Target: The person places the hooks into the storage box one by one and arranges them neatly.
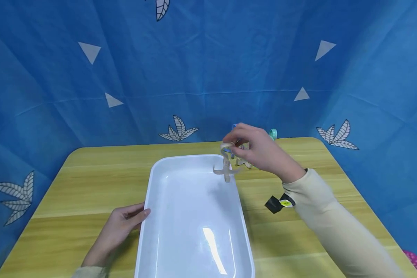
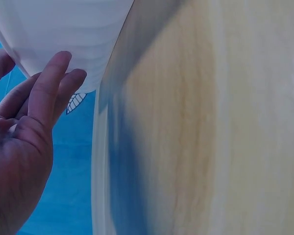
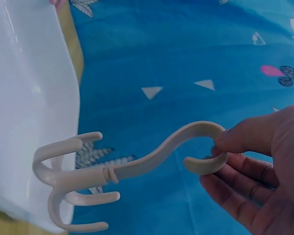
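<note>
My right hand [image 1: 258, 148] pinches a beige hanging hook with several prongs [image 3: 83, 179] by its curved top, between thumb and fingers. The prongs hang down over the far right rim of the white tray [image 1: 191, 200]. In the right wrist view the hook lies sideways, its prongs in front of the tray's wall. At the tray's left side, my left hand [image 1: 116, 227] grips the edge, thumb at the rim. Its fingers touch the outer wall, as the left wrist view shows. Inside the tray I see only shadow and reflected light.
Behind my right hand, partly hidden, are another beige hook [image 1: 244, 160], a blue hook [image 1: 232, 153] and a green one [image 1: 273, 133]. The wooden table [image 1: 100, 177] ends at a blue patterned cloth [image 1: 201, 69]. A black wrist device [image 1: 273, 204] hangs at the right cuff.
</note>
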`<state>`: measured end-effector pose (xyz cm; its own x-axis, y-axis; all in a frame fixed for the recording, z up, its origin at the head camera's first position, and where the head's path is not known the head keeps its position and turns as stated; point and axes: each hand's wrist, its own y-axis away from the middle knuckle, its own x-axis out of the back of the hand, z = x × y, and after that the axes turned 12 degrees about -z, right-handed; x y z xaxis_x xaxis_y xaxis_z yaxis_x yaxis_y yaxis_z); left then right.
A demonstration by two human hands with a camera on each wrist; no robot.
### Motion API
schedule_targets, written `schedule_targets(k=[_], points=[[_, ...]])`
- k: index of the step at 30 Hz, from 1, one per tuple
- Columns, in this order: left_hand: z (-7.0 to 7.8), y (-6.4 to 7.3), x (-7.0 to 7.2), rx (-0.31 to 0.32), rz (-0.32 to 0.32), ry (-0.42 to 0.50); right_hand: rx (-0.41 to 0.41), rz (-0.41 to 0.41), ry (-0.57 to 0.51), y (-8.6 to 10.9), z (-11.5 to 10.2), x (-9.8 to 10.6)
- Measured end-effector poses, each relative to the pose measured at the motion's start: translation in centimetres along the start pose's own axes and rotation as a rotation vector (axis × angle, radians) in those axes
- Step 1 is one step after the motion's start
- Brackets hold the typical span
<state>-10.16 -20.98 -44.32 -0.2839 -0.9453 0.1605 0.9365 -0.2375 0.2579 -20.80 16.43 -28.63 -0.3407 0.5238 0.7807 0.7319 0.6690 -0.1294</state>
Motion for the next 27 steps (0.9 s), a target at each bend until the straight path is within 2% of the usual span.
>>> schedule_targets(k=[5, 12, 18, 23, 27], points=[[0.0, -0.3, 0.0, 0.008, -0.003, -0.002, 0.022, -0.033, -0.058, -2.0, -0.2, -1.3], [0.2, -0.1, 0.0, 0.016, -0.013, -0.04, -0.017, -0.064, -0.105, -4.3, -0.1, -3.4], [0.3, 0.2, 0.2, 0.034, -0.02, -0.052, 0.006, -0.098, -0.173, -5.9, -0.5, -5.2], [0.3, 0.1, 0.2, 0.051, -0.008, -0.077, 0.036, -0.113, -0.187, -7.0, -1.1, -6.7], [0.3, 0.0, 0.2, 0.067, -0.012, -0.08, 0.013, -0.123, -0.17, -7.9, -1.6, -7.7]])
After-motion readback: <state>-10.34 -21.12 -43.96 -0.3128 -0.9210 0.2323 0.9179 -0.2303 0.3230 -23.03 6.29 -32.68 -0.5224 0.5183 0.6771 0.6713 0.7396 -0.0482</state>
